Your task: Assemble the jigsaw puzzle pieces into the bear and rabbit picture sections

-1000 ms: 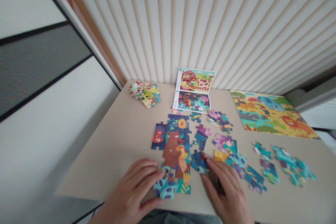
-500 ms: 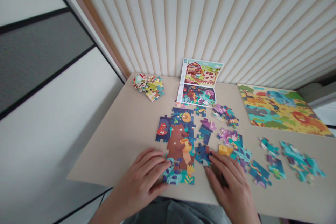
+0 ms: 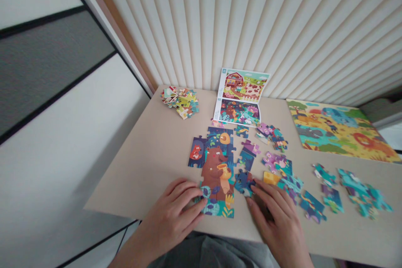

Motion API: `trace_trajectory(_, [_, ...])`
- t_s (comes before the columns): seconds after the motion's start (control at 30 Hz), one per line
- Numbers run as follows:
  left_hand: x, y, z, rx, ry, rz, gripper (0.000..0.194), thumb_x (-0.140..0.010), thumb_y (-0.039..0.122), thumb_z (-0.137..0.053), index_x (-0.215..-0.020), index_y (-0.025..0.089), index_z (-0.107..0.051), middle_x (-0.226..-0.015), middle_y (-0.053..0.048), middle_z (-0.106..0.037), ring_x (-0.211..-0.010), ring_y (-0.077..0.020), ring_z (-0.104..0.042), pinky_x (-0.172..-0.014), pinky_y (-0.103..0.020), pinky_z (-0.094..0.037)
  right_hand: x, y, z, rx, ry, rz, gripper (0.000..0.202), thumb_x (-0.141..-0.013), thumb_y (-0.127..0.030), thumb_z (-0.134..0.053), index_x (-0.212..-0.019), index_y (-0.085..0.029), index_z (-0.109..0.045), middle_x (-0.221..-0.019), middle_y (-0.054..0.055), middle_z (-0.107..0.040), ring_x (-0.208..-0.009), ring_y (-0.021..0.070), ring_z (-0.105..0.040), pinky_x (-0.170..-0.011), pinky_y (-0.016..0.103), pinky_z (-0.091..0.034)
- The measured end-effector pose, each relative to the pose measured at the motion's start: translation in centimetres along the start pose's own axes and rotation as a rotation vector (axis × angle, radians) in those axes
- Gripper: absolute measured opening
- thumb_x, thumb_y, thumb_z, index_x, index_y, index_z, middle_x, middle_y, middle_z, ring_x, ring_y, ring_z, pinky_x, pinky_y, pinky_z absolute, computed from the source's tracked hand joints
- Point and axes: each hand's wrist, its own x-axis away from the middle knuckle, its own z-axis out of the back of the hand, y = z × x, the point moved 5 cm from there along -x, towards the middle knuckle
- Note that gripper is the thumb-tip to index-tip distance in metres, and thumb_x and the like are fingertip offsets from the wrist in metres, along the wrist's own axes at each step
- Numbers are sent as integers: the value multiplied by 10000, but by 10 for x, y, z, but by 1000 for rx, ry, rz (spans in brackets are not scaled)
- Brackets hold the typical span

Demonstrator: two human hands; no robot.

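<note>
My left hand (image 3: 176, 209) is at the lower left of a partly joined jigsaw puzzle (image 3: 216, 163) showing a brown bear with a honey pot. Its fingertips close on a light-blue puzzle piece (image 3: 205, 192) at the puzzle's edge; the fingers hide part of that piece. My right hand (image 3: 278, 213) rests on the table to the right, index finger and thumb at the edge of a dark-blue puzzle piece (image 3: 243, 182). That piece lies flat beside the bear section. A fox piece (image 3: 197, 151) is joined on the bear's left.
Loose puzzle pieces (image 3: 278, 163) spread right of the bear, with more (image 3: 361, 188) farther right. A folded picture sheet (image 3: 240, 96) stands against the pleated wall. A finished animal puzzle (image 3: 342, 130) lies at the right; a heap of pieces (image 3: 180, 101) sits back left.
The view has shifted slightly. My left fingertips have moved a little at the light-blue piece. My right hand stays by the dark-blue piece.
</note>
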Motion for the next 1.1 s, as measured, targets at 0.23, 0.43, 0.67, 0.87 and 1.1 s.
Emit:
trace_trajectory(0.23, [1, -1, -4, -17, -6, 5, 187, -985, 196, -707, -1171, 193, -732, -1156, -59, -744, -1188, -236, -649, -1092, -445, -536, 0, -1, 0, 0, 5, 8, 293, -990, -286, -738, -1282, -267, -721, -1350, 87, -733, -1238, 318, -660, -1028, 539, -566])
trace_trajectory(0.43, [-3, 3, -1, -29, -15, -44, 148, -1008, 196, -646, -1131, 201, -730, -1246, -42, -757, -1248, -212, -646, -1162, -423, -487, -1, -1, 1, -1, 30, 12, 260, -991, -312, -731, -1247, -267, -737, -1338, 93, -742, -1215, 320, -681, -1014, 540, -582])
trace_trajectory(0.67, [1, 3, -10, -55, -145, -31, 447, -981, 325, -680, -1424, 276, -645, -1379, -92, -666, -1365, -290, -564, -1211, -536, -449, -1, 0, 0, 3, 13, -10, 285, -995, -315, -725, -1277, -279, -734, -1362, 90, -731, -1243, 326, -666, -1038, 552, -569])
trace_trajectory(0.87, [-2, 0, -9, -45, -198, -55, 519, -915, 313, -739, -1426, 273, -657, -1561, -138, -524, -1506, -358, -437, -1240, -636, -408, -3, -3, 0, 6, 6, -6, 302, -1012, -316, -704, -1310, -269, -712, -1358, 94, -736, -1240, 318, -674, -1020, 530, -583])
trace_trajectory(1.1, [9, -10, -11, -26, -191, -56, 686, -944, 421, -728, -1586, 311, -513, -1652, -123, -458, -1549, -372, -404, -1226, -606, -448, -5, -5, 2, 42, 18, -16, 363, -1024, -349, -684, -1378, -270, -677, -1354, 91, -747, -1231, 302, -698, -1051, 528, -589])
